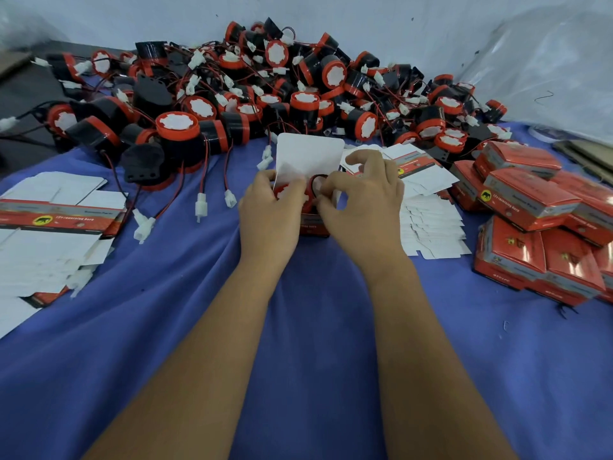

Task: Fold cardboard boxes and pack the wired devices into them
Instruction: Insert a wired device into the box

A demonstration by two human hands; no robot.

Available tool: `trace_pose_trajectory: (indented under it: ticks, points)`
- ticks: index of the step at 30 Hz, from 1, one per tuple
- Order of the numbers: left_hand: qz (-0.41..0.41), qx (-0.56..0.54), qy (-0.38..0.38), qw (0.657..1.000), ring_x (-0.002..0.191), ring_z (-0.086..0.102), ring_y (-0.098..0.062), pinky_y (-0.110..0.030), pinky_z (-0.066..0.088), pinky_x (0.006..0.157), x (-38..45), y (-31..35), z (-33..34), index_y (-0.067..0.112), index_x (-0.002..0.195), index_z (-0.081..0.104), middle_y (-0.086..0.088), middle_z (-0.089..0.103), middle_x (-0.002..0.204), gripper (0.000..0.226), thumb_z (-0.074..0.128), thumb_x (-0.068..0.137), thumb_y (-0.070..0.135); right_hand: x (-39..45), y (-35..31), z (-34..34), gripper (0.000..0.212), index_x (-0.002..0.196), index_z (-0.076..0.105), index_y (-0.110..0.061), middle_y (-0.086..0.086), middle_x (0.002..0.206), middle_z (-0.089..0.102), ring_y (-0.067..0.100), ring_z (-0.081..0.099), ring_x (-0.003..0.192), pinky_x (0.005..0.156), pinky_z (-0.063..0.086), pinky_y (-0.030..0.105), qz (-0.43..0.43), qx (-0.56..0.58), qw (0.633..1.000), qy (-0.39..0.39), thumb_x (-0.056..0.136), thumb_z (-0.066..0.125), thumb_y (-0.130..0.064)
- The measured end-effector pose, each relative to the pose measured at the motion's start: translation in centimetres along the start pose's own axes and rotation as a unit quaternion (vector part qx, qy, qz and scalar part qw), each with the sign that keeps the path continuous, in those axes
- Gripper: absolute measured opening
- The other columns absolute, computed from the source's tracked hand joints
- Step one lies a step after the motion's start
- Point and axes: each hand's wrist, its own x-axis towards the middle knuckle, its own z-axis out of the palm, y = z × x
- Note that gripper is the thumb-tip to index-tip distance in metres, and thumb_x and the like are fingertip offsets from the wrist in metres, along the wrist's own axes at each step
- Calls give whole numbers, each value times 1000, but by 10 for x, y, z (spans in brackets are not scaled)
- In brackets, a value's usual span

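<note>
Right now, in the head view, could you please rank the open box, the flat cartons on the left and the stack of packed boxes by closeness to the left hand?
From the left hand:
1. Open box, held between both hands, centre.
2. Flat cartons, left on the blue cloth.
3. Stack of packed boxes, far right, beyond the right hand.

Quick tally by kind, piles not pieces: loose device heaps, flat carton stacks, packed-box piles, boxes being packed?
Heap of loose wired devices: 1
Stacks of flat cartons, left stack and right stack: 2
Pile of closed boxes: 1
Open box with a device in it, held by left hand and right hand: 1
Total: 5
</note>
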Motion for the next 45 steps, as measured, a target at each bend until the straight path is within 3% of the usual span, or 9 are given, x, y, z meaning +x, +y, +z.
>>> trace_pose_trajectory:
  ticks: [7,12,15,18,22,28,33,41,45]
  points:
    - [15,4,9,1000,97,63,-12,-35,55,82,4,-2,3,25,109,57,6,66,105,29,69,86,38,1,-2,2,21,102,70,-18,-7,110,53,4,50,97,80,42,10,79,214,973,-34,83,70,-10]
    - [7,-13,-10,1000,92,62,-4,-24,52,73,5,-4,2,32,105,50,14,63,98,39,78,78,36,-1,-10,2,26,112,65,-22,-15,110,50,0,54,77,73,47,11,161,323,932,11,87,66,-15]
    - [8,-18,-15,1000,88,58,3,-16,46,68,5,-4,1,31,109,47,18,59,95,47,79,76,38,-2,-11,2,20,106,68,-21,-7,104,66,6,61,94,79,50,17,217,429,876,29,97,52,-13]
    - [17,-11,-35,999,88,61,0,-18,47,70,4,-3,4,32,103,50,16,62,95,30,71,84,40,-2,-9,6,26,105,70,-19,-6,102,70,5,62,98,85,48,15,204,397,895,5,99,48,-8]
    - [-66,-273,-80,956,87,71,-16,-28,58,70,6,1,-3,19,100,73,-4,75,98,39,35,100,30,-3,-6,13,26,106,73,-24,-13,102,69,3,58,97,79,43,6,182,332,925,-43,96,53,-9]
    - [14,-84,-79,993,106,61,-4,-22,50,89,10,-8,-10,27,122,56,12,65,114,33,52,97,7,-2,-7,15,29,116,61,-18,-9,107,64,-9,53,89,72,41,4,169,335,926,-49,94,52,-2]
    - [28,-53,-64,996,113,59,-7,-26,50,96,9,-7,-10,24,128,55,9,63,122,38,56,94,7,-3,-8,16,52,135,39,-19,-1,126,40,20,49,115,95,47,28,197,363,911,-1,90,61,-4]
    - [-37,-101,-18,994,83,60,2,-6,41,56,10,-2,4,27,112,51,16,61,94,20,54,97,41,-3,-6,15,48,128,51,-29,-9,112,55,-3,54,79,59,44,7,200,410,890,-29,88,56,-3]
    - [-25,-82,-18,996,90,61,-4,-15,49,68,11,-3,5,26,114,49,16,59,99,23,61,95,29,-4,-4,16,42,121,57,-28,-7,111,59,-7,55,79,65,47,12,242,445,862,-32,87,55,-4]
